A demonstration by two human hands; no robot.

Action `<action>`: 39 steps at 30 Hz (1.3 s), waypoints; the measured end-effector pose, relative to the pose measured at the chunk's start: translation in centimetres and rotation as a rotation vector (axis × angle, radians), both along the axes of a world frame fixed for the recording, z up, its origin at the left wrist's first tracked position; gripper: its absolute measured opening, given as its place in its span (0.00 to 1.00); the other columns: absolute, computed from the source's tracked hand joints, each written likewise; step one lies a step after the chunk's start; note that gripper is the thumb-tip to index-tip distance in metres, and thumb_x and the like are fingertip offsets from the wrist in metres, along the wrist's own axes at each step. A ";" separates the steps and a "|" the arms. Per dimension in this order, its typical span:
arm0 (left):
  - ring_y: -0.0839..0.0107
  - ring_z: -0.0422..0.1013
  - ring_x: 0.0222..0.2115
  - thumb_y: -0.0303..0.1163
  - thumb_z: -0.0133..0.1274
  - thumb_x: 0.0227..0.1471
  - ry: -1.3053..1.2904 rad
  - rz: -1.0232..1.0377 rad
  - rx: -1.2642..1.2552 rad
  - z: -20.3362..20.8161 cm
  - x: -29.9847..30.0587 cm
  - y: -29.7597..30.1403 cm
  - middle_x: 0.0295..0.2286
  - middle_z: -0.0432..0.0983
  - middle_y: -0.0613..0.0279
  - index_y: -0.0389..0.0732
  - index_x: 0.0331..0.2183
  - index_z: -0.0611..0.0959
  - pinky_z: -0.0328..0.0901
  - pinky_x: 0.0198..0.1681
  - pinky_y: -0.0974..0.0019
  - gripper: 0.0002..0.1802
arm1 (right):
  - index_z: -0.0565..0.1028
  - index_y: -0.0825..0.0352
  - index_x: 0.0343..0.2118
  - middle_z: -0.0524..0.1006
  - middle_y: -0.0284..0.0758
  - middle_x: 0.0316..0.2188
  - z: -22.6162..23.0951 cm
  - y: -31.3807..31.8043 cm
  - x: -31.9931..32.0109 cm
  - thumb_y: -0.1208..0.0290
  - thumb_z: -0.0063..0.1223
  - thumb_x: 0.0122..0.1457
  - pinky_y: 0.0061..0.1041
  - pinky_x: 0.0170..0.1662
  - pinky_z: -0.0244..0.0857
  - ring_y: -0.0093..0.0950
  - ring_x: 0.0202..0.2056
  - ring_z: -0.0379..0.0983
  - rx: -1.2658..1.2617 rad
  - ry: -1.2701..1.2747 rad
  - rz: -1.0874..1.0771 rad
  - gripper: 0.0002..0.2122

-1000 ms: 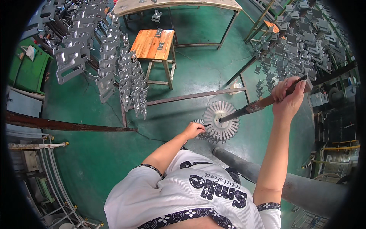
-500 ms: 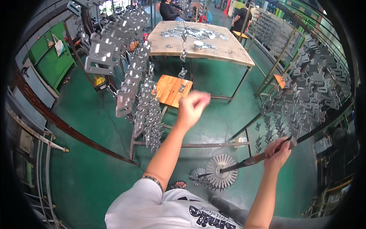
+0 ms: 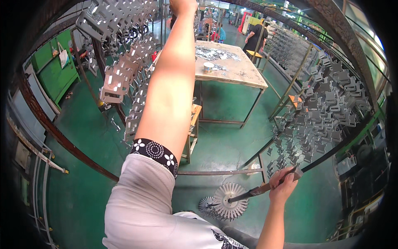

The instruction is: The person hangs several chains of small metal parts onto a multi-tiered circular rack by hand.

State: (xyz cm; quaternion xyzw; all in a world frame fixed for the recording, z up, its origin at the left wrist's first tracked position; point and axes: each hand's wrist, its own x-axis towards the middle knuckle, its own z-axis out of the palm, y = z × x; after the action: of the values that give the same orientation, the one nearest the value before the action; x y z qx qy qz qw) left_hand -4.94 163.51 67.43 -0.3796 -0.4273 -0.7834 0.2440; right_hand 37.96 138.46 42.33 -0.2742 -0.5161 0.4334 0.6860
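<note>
Where right fingers (image 3: 275, 178) curl, the pole (image 3: 260, 190) lies within.

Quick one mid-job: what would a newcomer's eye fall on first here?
The left arm fills the middle, the left hand cropped at the top edge. Grey brackets hang densely at upper left and on the right. Lower right of centre, the right hand grips a pole slanting down to a finned disc.

Left hand (image 3: 183, 7) cut off at top edge, grip unreadable. Left forearm (image 3: 171, 79) blocks most of stool (image 3: 195, 113) and left side of counter (image 3: 234, 76). Metal pieces (image 3: 217, 54), upper center: too small to tell.
</note>
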 end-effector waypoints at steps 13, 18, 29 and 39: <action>0.74 0.70 0.20 0.26 0.55 0.31 0.261 0.058 -0.030 2.5 -0.4 -1.9 0.15 0.74 0.59 0.34 0.16 0.79 0.64 0.27 0.72 0.04 | 0.59 0.67 0.17 0.55 0.27 0.05 -0.1 -0.5 0.2 0.50 0.48 0.47 0.16 0.10 0.41 0.16 0.07 0.50 -0.005 0.014 -0.018 0.22; 0.76 0.69 0.17 0.26 0.55 0.34 0.082 -0.165 -0.049 1.4 0.9 -3.3 0.15 0.74 0.58 0.33 0.20 0.79 0.64 0.22 0.74 0.06 | 0.59 0.67 0.17 0.55 0.27 0.05 0.0 -0.5 0.3 0.51 0.47 0.48 0.16 0.10 0.40 0.16 0.07 0.49 -0.024 0.018 -0.021 0.21; 0.77 0.67 0.17 0.21 0.54 0.35 0.054 -0.379 0.031 0.8 2.1 -5.4 0.18 0.74 0.60 0.32 0.22 0.79 0.61 0.21 0.74 0.04 | 0.59 0.67 0.17 0.55 0.27 0.08 -0.1 -0.3 0.1 0.57 0.44 0.52 0.15 0.11 0.40 0.15 0.09 0.49 -0.028 0.038 0.047 0.18; 0.75 0.67 0.19 0.22 0.53 0.38 -0.055 -0.583 0.108 0.2 3.7 -9.2 0.19 0.73 0.59 0.30 0.25 0.78 0.63 0.23 0.74 0.07 | 0.61 0.66 0.18 0.56 0.26 0.08 -0.7 -0.5 0.5 0.58 0.44 0.52 0.14 0.12 0.42 0.15 0.09 0.50 -0.042 0.056 0.041 0.16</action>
State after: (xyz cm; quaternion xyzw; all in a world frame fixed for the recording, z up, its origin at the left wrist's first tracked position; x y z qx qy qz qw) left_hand -1.23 154.30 67.62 -0.4515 -0.2644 -0.8520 0.0171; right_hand 38.51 137.98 41.66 -0.2658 -0.4929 0.4657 0.6852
